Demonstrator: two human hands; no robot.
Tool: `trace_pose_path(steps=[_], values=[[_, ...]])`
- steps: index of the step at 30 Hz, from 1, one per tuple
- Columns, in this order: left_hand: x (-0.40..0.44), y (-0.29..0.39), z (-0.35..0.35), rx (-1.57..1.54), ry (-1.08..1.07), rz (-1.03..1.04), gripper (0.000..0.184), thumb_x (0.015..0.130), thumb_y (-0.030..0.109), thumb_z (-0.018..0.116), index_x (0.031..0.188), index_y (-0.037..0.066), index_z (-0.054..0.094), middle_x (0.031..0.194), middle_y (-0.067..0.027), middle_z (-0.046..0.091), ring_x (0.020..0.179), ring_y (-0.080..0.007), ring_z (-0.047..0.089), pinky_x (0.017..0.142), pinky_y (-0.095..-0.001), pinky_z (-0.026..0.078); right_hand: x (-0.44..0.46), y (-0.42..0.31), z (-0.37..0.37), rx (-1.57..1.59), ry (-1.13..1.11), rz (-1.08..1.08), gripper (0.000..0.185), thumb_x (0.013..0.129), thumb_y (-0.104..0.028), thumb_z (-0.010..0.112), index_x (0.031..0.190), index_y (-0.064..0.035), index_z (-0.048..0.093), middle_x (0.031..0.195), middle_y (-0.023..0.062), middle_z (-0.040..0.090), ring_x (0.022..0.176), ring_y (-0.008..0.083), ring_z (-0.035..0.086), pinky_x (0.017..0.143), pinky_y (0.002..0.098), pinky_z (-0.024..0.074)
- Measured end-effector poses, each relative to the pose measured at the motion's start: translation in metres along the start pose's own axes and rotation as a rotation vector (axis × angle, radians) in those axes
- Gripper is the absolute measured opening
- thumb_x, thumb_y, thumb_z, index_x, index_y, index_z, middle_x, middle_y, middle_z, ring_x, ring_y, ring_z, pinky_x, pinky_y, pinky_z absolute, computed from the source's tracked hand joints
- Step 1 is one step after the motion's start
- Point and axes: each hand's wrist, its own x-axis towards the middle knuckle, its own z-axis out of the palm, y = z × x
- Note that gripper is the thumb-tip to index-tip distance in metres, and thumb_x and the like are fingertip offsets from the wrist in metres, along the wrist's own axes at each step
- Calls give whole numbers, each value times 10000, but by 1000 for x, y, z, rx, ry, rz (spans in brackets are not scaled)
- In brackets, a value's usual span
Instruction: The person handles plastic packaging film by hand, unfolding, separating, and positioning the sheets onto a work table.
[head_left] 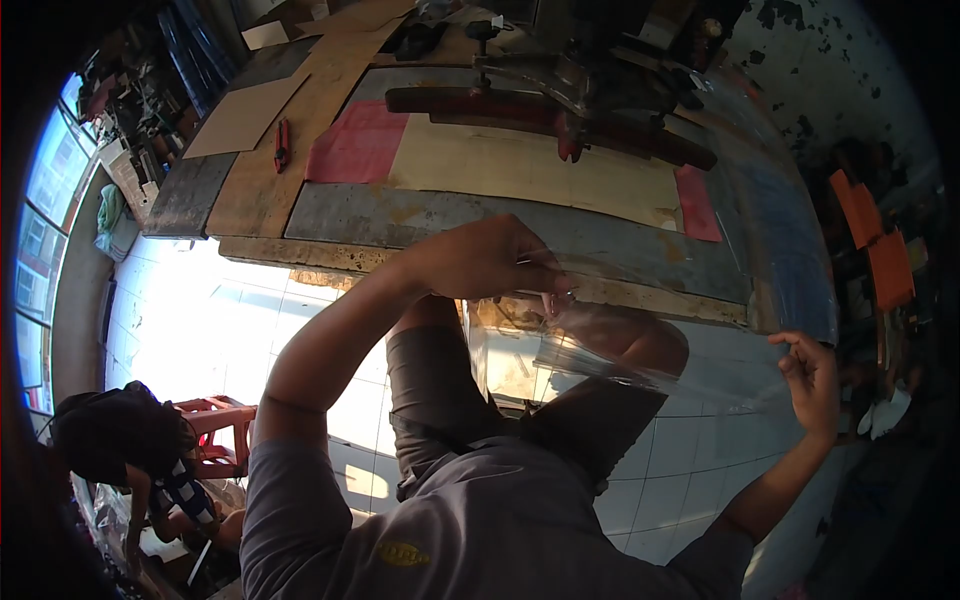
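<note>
A clear plastic sheet (630,365) stretches between my two hands, over my lap and in front of the table's edge. My left hand (490,258) reaches across and pinches it near the table edge, thumb and fingers together. On the far right, my right hand (812,385) has its fingers bent around the other side of the sheet. The film is see-through, so its outline is hard to follow. Beyond the hands, a cream sheet (530,165) with pink ends (360,145) lies on the worktable (400,212), under a dark red bar (550,115) of a metal machine.
A red box cutter (282,145) and cardboard (245,115) lie at the table's left. More clear film (790,230) hangs over its right end. Orange pieces (880,240) stand further right. Another person (125,440) bends down at lower left beside a red stool (220,430).
</note>
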Motion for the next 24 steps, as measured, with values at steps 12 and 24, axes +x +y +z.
trace_pose_path(steps=[12, 24], values=[[-2, -12, 4, -344, -238, -61, 434, 1103, 389, 521, 1244, 34, 727, 1192, -91, 748, 1107, -171, 696, 1022, -309, 512, -4, 7, 5, 61, -2, 35, 579, 981, -564, 671, 1109, 0, 717, 656, -86, 300, 607, 41, 277, 566, 281, 198], [-3, -52, 44, -1063, -504, 229, 606, 1151, 349, 271, 1442, -144, 466, 1430, -336, 562, 1369, -379, 557, 1171, -448, 432, -31, 35, 40, 33, 29, 231, 417, 994, -404, 717, 1142, -15, 694, 666, -57, 365, 628, 56, 342, 582, 272, 281]])
